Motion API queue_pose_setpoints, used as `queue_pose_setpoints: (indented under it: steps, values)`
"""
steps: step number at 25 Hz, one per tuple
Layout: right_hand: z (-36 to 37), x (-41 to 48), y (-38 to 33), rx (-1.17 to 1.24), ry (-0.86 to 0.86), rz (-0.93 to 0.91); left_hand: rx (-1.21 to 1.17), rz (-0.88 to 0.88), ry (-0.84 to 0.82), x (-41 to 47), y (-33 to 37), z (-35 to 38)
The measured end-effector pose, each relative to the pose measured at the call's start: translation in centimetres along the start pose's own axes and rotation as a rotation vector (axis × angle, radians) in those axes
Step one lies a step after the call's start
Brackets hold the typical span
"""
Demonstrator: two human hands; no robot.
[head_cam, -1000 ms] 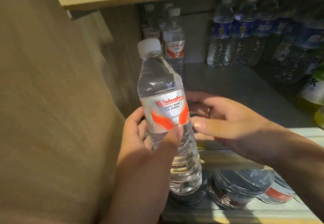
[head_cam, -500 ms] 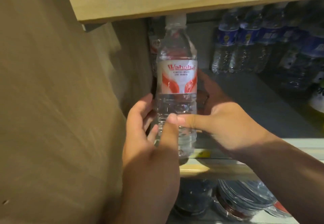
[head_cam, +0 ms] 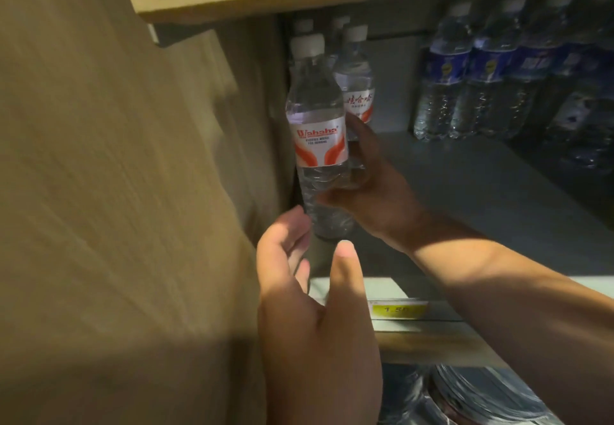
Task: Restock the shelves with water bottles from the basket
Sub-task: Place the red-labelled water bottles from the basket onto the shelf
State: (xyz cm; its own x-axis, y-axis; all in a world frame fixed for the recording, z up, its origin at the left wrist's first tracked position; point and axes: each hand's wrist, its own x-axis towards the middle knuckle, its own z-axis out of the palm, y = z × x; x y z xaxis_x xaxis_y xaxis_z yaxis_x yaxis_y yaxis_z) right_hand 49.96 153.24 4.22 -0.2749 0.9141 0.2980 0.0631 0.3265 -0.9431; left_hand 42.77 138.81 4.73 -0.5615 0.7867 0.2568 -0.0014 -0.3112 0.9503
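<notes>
Bottle (head_cam: 318, 139) now deeper on shelf (head_cam: 481, 198) — right hand (head_cam: 372, 188) gripping it, left hand (head_cam: 309, 291) released, fingers spread just below.

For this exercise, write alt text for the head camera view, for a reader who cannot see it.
A person's right hand holds an upright Wahaha water bottle at the left end of a dim shelf, while the open left hand hovers just below it. Matching bottles stand behind; blue-labelled bottles line the back right.
</notes>
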Motion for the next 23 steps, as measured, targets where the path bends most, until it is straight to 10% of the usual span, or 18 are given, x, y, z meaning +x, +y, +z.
queue_pose_setpoints:
  steps: [23]
  values:
    - [0.5, 4.1, 0.4, -0.352, 0.207, 0.161, 0.024, -0.040, -0.018, 0.0, -1.5, 0.1]
